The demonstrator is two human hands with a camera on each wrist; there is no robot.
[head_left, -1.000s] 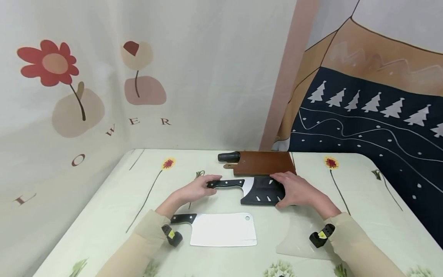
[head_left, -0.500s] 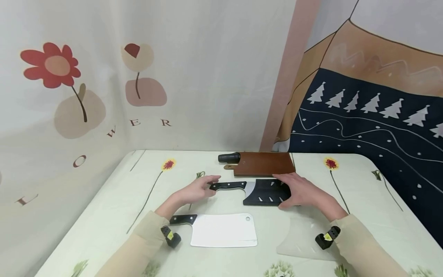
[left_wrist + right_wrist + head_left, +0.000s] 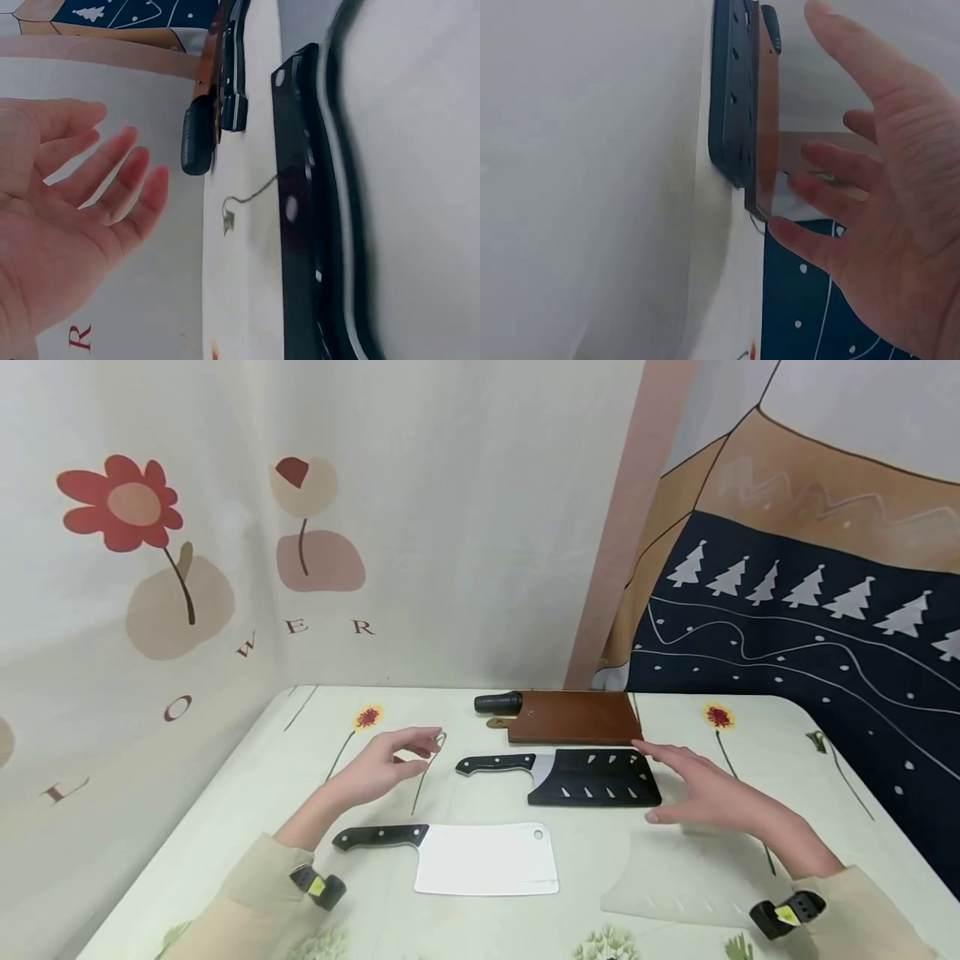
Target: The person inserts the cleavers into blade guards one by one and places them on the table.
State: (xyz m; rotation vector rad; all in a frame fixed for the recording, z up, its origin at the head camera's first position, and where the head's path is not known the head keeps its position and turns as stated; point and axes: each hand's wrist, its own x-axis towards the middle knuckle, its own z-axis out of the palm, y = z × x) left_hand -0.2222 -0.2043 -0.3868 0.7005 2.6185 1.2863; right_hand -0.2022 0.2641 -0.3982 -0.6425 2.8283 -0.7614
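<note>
A cleaver in a slotted black blade guard (image 3: pixel 592 778) lies mid-table, its black handle (image 3: pixel 495 763) pointing left. My left hand (image 3: pixel 378 766) hovers left of that handle, apart from it, with relaxed fingers and nothing held. Just right of the guard is my right hand (image 3: pixel 712 787), its thumb and fingers spread and holding nothing. Nearer to me lies a second cleaver (image 3: pixel 486 858) with a bare white blade and black handle. To its right, a translucent blade guard (image 3: pixel 682 878) lies flat, partly under the right forearm. The left wrist view shows the bare cleaver's handle (image 3: pixel 296 202) close up.
Behind the guarded cleaver, a brown sheath (image 3: pixel 576 717) with a black handle (image 3: pixel 498 702) protruding lies near the table's back edge. A pale flowered cloth (image 3: pixel 315 935) covers the table. A printed curtain (image 3: pixel 465 527) hangs behind it.
Both hands have left the guarded cleaver. The left hand has moved left and the right hand right. The cleaver stays flat on the table, its guard now fully visible.
</note>
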